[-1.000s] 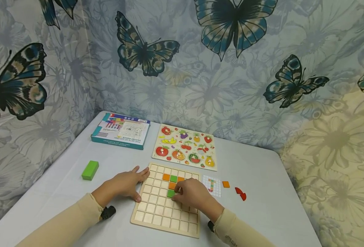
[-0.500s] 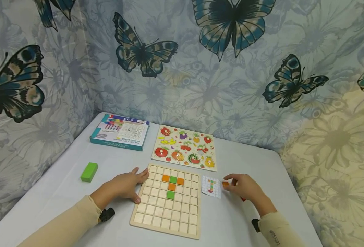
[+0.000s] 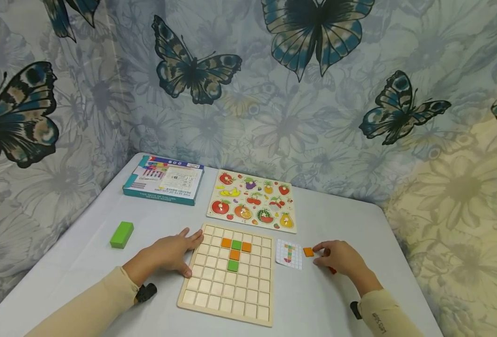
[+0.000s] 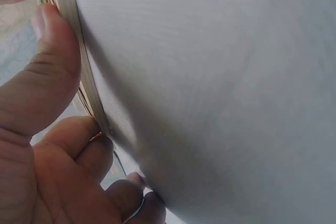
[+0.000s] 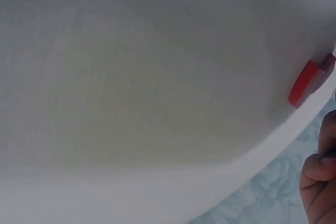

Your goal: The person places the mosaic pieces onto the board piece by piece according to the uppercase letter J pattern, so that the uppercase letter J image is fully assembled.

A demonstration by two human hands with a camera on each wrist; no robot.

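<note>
- The white, cloth-covered worktop [image 3: 341,206] carries everything.
- A square-celled, pale wooden grid board [image 3: 216,274] lies flat mid-worktop, toward the near edge.
- Beyond it, by the far edge, lies a cream board with colourful fruit pictures [image 3: 242,197].
- A flat teal-and-white cardboard box [image 3: 164,182] sits near the far left corner.
- The person's left hand [image 3: 168,252] is spread against the grid board's left side, fingers gripping nothing; light pressure there should stop it skidding.
- The right hand [image 3: 341,260], toward the right edge, has thumb and forefinger parted, pinching nothing.
- A white paper card with a coloured, T-like figure [image 3: 289,254] lies just right of the grid board.
- A bright green rectangular block [image 3: 122,235] stands apart near the left edge.
- A thin orange square tile [image 3: 308,252] lies between card and right hand; I can't tell whether a fingertip touches it. I'd take it low by opposite sides, without nudging the card.
- Two small red curved pieces [image 5: 304,85] lie by the right hand, partly hidden from above; best lift clear of them.
</note>
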